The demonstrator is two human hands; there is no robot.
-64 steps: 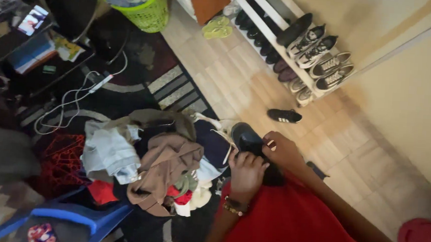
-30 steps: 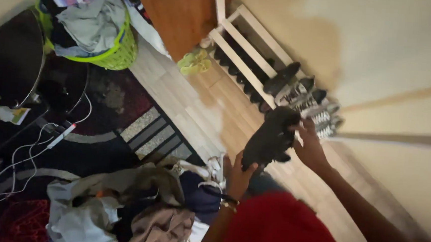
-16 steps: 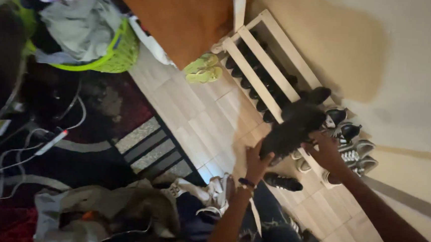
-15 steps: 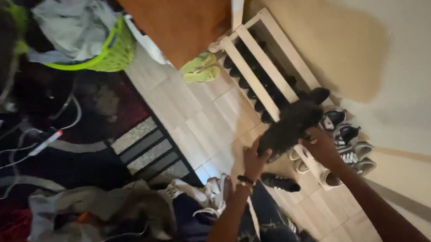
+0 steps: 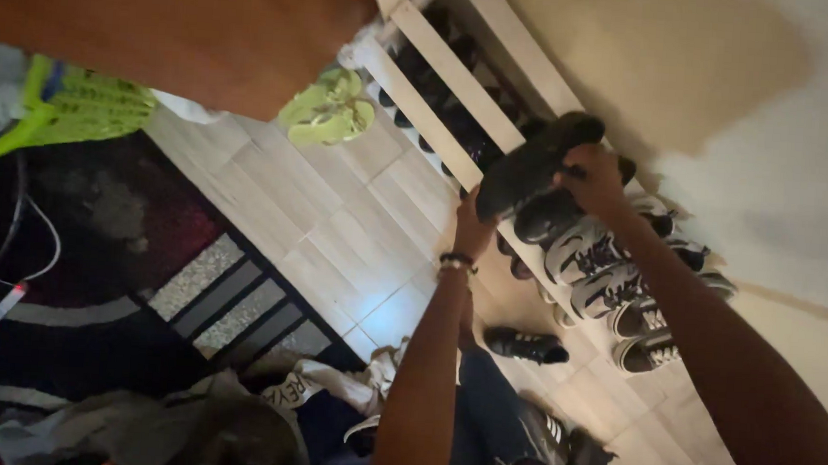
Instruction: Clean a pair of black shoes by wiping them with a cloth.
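Observation:
A black shoe [image 5: 531, 163] is held out over the white shoe rack [image 5: 443, 67] that stands against the wall. My left hand [image 5: 473, 228] grips its near end from below. My right hand [image 5: 593, 181] holds its far end from the side. Right beneath it on the rack's top sits another black shoe [image 5: 541, 216], and a row of black-and-white sneakers [image 5: 613, 273] runs to the right. A bead bracelet shows on my left wrist.
A lone black sneaker [image 5: 524, 345] lies on the wooden floor below my arms. Green sandals [image 5: 327, 114] sit by the rack's left end. A lime laundry basket [image 5: 67, 111], a dark patterned rug [image 5: 105, 271] with cables, and a clothes pile [image 5: 230, 422] lie to the left.
Both hands lifted the black shoe from my lap by the clothes pile and carried it up and away to the top of the shoe rack. The view swung toward the rack.

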